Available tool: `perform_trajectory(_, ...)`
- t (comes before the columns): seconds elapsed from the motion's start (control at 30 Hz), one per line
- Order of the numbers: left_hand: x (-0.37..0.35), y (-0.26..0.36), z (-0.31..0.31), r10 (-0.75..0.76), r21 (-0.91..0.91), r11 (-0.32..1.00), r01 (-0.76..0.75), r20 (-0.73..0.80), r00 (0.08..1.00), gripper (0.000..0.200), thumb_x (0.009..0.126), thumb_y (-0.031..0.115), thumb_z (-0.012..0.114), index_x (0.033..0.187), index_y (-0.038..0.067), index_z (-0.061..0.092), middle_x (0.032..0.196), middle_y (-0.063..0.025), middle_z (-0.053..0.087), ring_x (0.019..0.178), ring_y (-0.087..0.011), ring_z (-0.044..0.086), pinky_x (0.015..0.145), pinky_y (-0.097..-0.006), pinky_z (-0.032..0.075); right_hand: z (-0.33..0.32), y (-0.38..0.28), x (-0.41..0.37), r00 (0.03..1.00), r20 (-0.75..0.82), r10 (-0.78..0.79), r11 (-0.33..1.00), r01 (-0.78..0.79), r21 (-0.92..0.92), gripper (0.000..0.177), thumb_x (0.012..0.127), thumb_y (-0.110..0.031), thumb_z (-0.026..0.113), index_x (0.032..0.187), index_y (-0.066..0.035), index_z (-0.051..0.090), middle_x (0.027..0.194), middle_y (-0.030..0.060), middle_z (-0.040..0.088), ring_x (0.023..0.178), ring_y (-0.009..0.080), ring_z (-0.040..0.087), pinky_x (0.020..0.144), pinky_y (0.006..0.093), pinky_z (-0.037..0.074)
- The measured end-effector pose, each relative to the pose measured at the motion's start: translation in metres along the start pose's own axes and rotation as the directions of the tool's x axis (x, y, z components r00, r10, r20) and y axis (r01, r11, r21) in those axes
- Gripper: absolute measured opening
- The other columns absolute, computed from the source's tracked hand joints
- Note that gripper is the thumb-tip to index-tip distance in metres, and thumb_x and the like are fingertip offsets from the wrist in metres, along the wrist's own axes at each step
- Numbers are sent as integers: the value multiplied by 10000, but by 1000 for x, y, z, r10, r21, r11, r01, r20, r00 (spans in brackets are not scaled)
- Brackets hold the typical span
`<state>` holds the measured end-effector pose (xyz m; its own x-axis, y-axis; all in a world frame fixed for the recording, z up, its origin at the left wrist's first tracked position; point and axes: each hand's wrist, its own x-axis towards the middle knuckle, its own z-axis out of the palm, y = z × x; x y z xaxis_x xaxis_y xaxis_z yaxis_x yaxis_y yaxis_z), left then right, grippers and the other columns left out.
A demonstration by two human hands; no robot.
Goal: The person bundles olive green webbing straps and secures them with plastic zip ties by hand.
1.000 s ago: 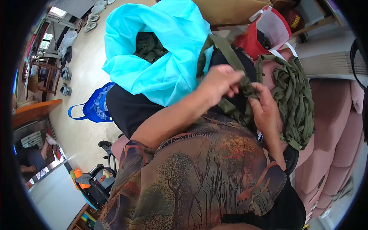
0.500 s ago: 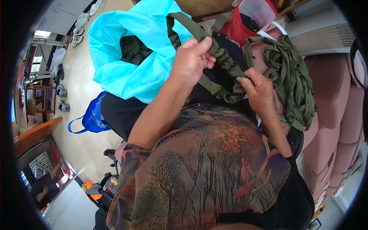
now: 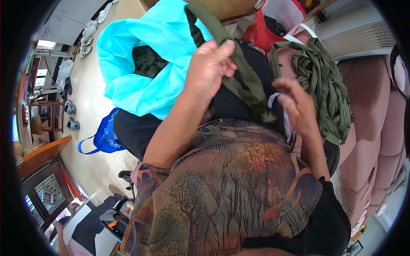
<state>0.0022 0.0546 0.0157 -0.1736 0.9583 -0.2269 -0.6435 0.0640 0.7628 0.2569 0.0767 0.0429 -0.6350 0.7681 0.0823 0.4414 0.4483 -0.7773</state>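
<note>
Pinched between the thumb and fingers of my left hand (image 3: 211, 66) is a dark olive-green fabric strip (image 3: 243, 81). One end of it rises over the turquoise bag, and the other hangs down over my dark lap. My right hand (image 3: 297, 106), slightly blurred, is to the right of the strip and apart from it, thumb and fingers spread with nothing visible between them. A large turquoise bag (image 3: 121, 51) stands in front of my left arm, its mouth showing dark green cloth (image 3: 147, 62) inside. Beyond my right hand lies a heap of green fabric strips (image 3: 322, 81) on the pink seat.
A red bag (image 3: 262, 32) stands at the far right, beside a pink sofa (image 3: 367, 106). On the floor to the left sits a blue bag (image 3: 104, 134). Shoes (image 3: 72, 123) line the floor farther left. Another person (image 3: 92, 226) is at the lower left.
My right hand has let go of the strip and moved slightly right and down. The strip's gathered lower part now hangs loose and straighter. The other person has come further into view.
</note>
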Motion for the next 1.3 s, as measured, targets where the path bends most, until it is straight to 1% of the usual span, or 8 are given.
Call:
perform_trajectory(0.1,-8,-15,19,-30,1,1000,30,58,998,159,913,219,655,881,70,609,737,-34,640,589,-102,577,506,-229,431,15,-26,30,988,-23,155,916,-136,378,295,864,-75,639,1150,-39,571,1026,97,618,894,150,609,801,284,486)
perform_trajectory(0.4,-2,-17,-14,-94,-78,993,86,-99,991,260,936,311,612,904,53,597,793,-62,642,603,-126,585,489,-235,455,24,-6,1,986,7,168,951,-164,263,162,863,-12,598,1025,-7,608,742,56,588,690,86,558,653,250,460)
perform_trajectory(0.5,-2,-36,-22,-190,-81,980,182,-89,978,245,925,288,622,881,49,591,792,-68,642,591,-129,585,468,-244,453,13,-16,-9,985,72,159,985,-163,58,237,850,-7,596,1085,-39,604,755,76,598,683,103,569,658,257,462)
perform_trajectory(0.6,-12,-54,-13,-301,-5,953,302,-99,949,250,909,276,637,844,39,592,764,-71,632,561,-131,574,438,-250,436,13,-21,-16,955,69,287,956,-290,47,325,837,-12,604,1156,-69,585,771,102,611,672,146,586,663,274,471)
perform_trajectory(0.7,-37,-50,20,-473,361,821,443,-7,881,257,910,276,651,841,36,590,745,-73,624,569,-134,583,444,-249,425,18,-28,-10,956,50,290,957,-290,-12,397,832,-12,598,1219,-89,560,807,114,630,696,160,608,685,283,478)
perform_trajectory(0.8,-40,-60,20,-546,290,812,507,72,835,340,907,341,649,870,8,590,773,-102,634,563,-145,587,436,-242,432,29,-13,-10,990,42,138,981,-142,132,388,831,0,580,1210,-79,573,841,119,641,752,154,632,714,285,485)
perform_trajectory(1.13,-15,-39,-15,-276,-84,959,270,-66,959,275,928,306,620,917,32,592,817,-86,635,581,-139,584,458,-242,453,20,-16,-24,995,27,96,988,-98,119,368,826,49,538,1177,-47,590,876,85,668,825,116,638,746,247,480)
perform_trajectory(1.3,-23,-31,28,-227,136,966,218,56,972,205,905,241,649,866,40,633,765,-37,634,617,-133,591,520,-252,470,27,-16,-9,991,0,134,976,-132,171,387,841,44,556,1216,-51,537,845,78,650,860,68,607,762,223,470)
